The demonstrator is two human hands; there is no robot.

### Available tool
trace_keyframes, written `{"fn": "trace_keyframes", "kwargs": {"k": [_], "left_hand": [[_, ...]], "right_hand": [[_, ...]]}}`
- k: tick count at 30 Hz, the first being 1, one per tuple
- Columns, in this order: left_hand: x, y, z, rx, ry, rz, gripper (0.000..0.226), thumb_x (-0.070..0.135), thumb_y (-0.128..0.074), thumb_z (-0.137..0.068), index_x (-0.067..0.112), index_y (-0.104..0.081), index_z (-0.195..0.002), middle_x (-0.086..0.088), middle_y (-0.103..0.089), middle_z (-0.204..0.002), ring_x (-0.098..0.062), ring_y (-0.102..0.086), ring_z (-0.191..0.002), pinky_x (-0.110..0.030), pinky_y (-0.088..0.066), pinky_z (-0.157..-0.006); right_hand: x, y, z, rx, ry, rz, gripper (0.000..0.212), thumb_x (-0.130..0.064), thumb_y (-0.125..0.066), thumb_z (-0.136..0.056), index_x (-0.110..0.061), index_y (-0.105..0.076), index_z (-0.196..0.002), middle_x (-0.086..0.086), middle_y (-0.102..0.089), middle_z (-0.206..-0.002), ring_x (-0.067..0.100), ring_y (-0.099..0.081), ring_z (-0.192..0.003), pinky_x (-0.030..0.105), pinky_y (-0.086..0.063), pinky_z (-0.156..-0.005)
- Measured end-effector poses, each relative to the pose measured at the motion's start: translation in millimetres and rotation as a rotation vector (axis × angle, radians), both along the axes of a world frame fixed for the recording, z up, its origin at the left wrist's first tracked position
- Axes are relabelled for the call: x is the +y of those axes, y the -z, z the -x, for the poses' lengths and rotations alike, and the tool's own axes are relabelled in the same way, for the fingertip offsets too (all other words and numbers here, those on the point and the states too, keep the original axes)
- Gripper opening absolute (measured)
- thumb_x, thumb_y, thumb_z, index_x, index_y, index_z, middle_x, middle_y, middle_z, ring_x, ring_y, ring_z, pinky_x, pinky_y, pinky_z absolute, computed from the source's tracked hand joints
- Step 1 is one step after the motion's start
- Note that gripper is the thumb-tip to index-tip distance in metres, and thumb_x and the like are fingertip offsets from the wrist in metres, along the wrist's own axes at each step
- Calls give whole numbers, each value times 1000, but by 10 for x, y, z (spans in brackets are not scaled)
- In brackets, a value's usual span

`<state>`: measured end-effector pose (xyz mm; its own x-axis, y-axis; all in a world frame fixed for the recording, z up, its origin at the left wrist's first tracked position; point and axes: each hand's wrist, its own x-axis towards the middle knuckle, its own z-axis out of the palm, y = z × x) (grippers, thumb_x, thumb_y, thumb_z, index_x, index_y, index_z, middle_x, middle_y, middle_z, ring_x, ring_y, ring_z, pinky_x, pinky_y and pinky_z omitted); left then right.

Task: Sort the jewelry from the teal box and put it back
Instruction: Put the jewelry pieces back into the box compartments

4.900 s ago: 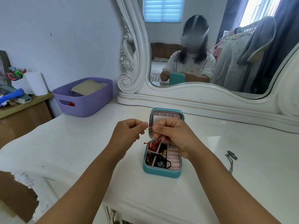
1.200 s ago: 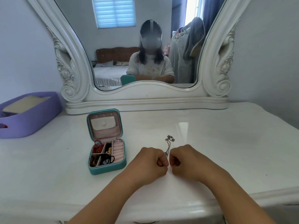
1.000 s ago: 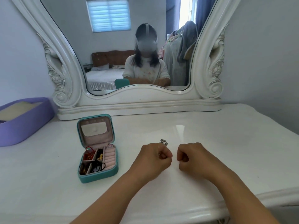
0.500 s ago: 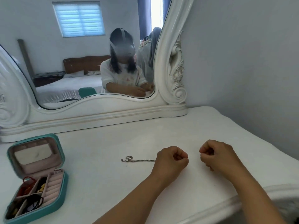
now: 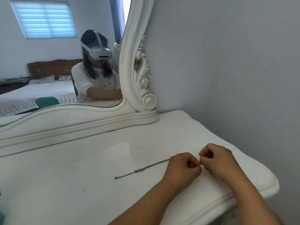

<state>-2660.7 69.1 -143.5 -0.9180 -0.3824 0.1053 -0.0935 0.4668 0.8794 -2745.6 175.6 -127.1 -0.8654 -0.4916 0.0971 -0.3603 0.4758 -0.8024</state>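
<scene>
A thin silver chain (image 5: 141, 170) lies stretched in a line on the white dresser top (image 5: 81, 159). Its right end runs under my left hand (image 5: 183, 168), whose curled fingers hold it. My right hand (image 5: 217, 161) is beside the left with its fingers curled, and its fingertips touch the left hand's fingertips. I see nothing in the right hand. Of the teal box, only a sliver (image 5: 1, 215) shows at the left edge, and its reflection (image 5: 47, 101) appears in the mirror.
A large mirror with a carved white frame (image 5: 139, 82) stands along the back of the dresser. A grey wall (image 5: 227, 70) runs close on the right. The dresser's curved front edge (image 5: 243, 197) passes under my right forearm.
The view has swung right, so the teal box has slid almost out of frame. My hands, apart half a second ago, now touch. The chain lies straighter, drawn out to the right.
</scene>
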Motion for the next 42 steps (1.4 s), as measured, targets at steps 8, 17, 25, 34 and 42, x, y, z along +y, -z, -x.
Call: {"fn": "trace_keyframes", "kwargs": {"k": [8, 17, 25, 34, 42], "left_hand": [[-67, 48, 24, -4, 72, 268, 13, 16, -60, -72, 24, -66, -80, 13, -53, -63, -2, -51, -64, -10, -38, -60], [-99, -3, -77, -59, 35, 441, 27, 35, -49, -60, 27, -63, -82, 16, -48, -58, -12, -52, -80, -27, -36, -86], [-96, -4, -150, -87, 18, 437, 32, 41, -57, -67, 30, -61, -96, 16, -49, -79, -10, -44, -86, -26, -34, -81], [-423, -268, -761, 140, -230, 185, 12, 23, -60, -84, 25, -64, -95, 10, -60, -85, -3, -53, -67, -10, -42, -65], [-1063, -337, -1937, 158, -534, 213, 8, 23, -61, -83, 26, -67, -87, 13, -65, -85, 1, -58, -74, -6, -42, -61]], "right_hand": [[56, 21, 54, -19, -81, -98, 12, -5, -59, -74, -16, -63, -73, -3, -61, -70, 9, -53, -58, 18, -39, -53], [63, 2, 76, -40, -131, -178, 11, -7, -61, -75, -17, -66, -75, -4, -62, -72, 8, -54, -59, 17, -41, -53], [143, 68, 65, -57, -103, -41, 13, -10, -72, -73, -19, -66, -81, -2, -62, -73, 9, -53, -61, 17, -40, -56], [-102, -326, -486, -22, -40, 421, 9, -10, -67, -79, -18, -66, -76, 1, -64, -70, 12, -56, -60, 22, -45, -57], [-1159, -291, -1756, -64, -530, 299, 10, -17, -66, -80, -16, -65, -70, -4, -60, -64, 5, -49, -53, 14, -41, -51]]}}
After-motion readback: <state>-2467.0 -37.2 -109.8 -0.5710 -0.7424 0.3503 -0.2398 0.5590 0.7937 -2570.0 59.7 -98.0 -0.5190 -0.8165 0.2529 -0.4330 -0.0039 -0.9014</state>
